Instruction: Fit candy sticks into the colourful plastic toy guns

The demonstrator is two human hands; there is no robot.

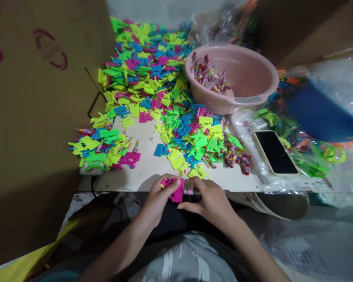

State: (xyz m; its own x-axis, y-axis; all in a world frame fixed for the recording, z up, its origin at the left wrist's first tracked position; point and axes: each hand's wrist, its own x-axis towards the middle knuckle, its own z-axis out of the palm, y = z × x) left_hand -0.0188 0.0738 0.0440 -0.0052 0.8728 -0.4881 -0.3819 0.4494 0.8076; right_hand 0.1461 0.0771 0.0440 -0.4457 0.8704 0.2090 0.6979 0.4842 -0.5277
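My left hand (157, 199) is closed on a bright pink plastic piece (178, 192) just over the table's front edge, thumb on top. A small patterned tube (188, 191) with a colourful end sticks out from the piece's right side. Around that tube, my right hand (207, 197) has its thumb and forefinger apart; its other fingers are partly hidden. Beyond my hands lies a heap of loose plastic pieces (179, 129) in pink, blue, green and yellow. Several small red-ended tubes (235, 154) lie at its right side. Pieces with tubes attached form a pile (102, 147) on the left.
A pink basin (238, 103) holding many small tubes stands behind. To the right, a phone (276, 152) rests on clear plastic bags. A large cardboard box (47, 117) walls off the left side. A blue container (320, 111) is at far right.
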